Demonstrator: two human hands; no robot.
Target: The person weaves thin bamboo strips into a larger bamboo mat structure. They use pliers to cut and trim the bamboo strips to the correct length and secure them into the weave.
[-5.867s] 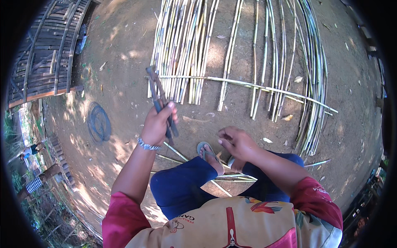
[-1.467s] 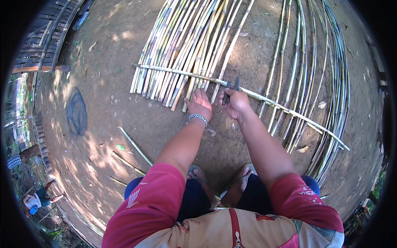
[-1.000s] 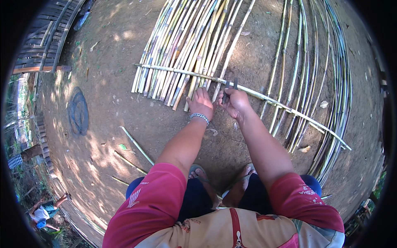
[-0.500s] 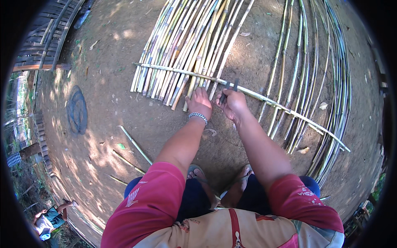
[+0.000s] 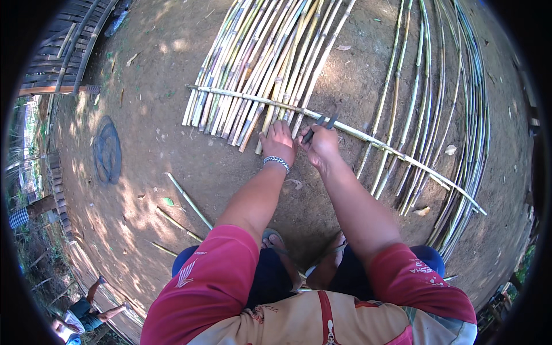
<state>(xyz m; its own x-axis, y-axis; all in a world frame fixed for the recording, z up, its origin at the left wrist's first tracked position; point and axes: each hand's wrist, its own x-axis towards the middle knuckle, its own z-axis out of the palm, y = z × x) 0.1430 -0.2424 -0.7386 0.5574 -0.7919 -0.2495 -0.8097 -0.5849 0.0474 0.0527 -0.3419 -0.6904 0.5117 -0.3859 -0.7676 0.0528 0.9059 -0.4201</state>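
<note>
L hand (image 5: 279,138): palm down on the near ends of poles (image 5: 247,63), prob. steadying them; fingers fwd, grip not visible.
R hand (image 5: 322,142): clamped on pincers (image 5: 332,121), apart fm L hand but just beside it; tips over cross pole (image 5: 352,130), contact unclear.
Arms: both reach fwd, forearms converging.
Cross pole: on ground (image 5: 155,103), lying across poles nr their near ends, prob. to span them.
Wire coil (image 5: 108,151): ground's L side, well apart.
</note>
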